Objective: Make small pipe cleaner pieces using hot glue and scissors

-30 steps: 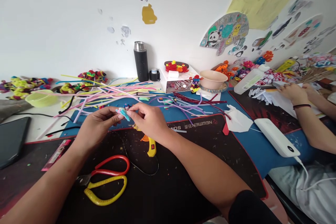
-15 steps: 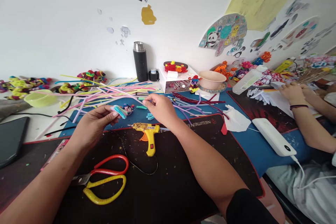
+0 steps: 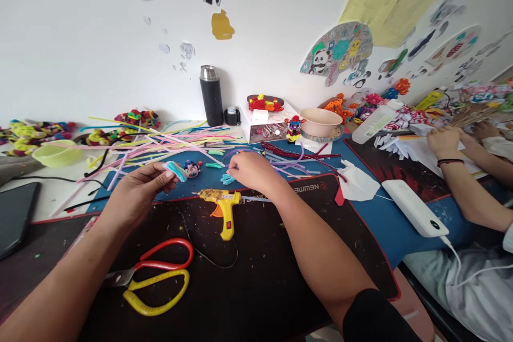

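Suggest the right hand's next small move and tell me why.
Probably pinch one of the small blue pieces on the table: the right hand is right at them, while the left hand holds up a fuzzy blue-and-pink piece. Whether the right hand already grips one is unclear from this view.

The wall [image 3: 92,37] is bright, the bottle [image 3: 211,99] makes a soft shadow, and the edges look stretched.

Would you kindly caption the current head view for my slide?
Left hand holding a light-blue fuzzy piece, right hand at another blue piece, yellow glue gun and scissors nearby.
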Demonstrator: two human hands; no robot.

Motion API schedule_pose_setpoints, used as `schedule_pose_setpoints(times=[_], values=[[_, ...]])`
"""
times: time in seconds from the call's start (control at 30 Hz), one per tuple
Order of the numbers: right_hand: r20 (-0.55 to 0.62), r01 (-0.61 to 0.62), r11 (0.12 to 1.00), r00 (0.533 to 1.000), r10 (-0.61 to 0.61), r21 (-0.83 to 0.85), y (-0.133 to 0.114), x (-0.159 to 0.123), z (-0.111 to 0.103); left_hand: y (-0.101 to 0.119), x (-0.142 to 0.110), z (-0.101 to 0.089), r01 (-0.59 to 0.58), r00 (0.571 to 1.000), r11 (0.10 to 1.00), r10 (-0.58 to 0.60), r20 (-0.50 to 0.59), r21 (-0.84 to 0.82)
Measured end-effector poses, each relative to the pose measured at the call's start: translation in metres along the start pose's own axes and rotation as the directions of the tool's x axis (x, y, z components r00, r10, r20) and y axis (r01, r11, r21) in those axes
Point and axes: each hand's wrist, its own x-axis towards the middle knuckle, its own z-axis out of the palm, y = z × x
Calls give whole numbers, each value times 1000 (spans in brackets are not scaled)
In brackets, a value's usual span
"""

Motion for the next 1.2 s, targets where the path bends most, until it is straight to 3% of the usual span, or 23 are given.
schedule_pose_setpoints(times=[0.4,0.73,1.2], values=[[102,11,996,995,-3,-84,1,-4,5,3,-2,0,9,1000,999,-10,-18,-42],[65,11,991,998,-2,-135,6,-3,10,-1,0,-2,22,1000,997,-22,-3,-73],[102,39,992,994,-27,-120,1,-4,20,-5,2,-4,26,999,996,-24,29,-84]])
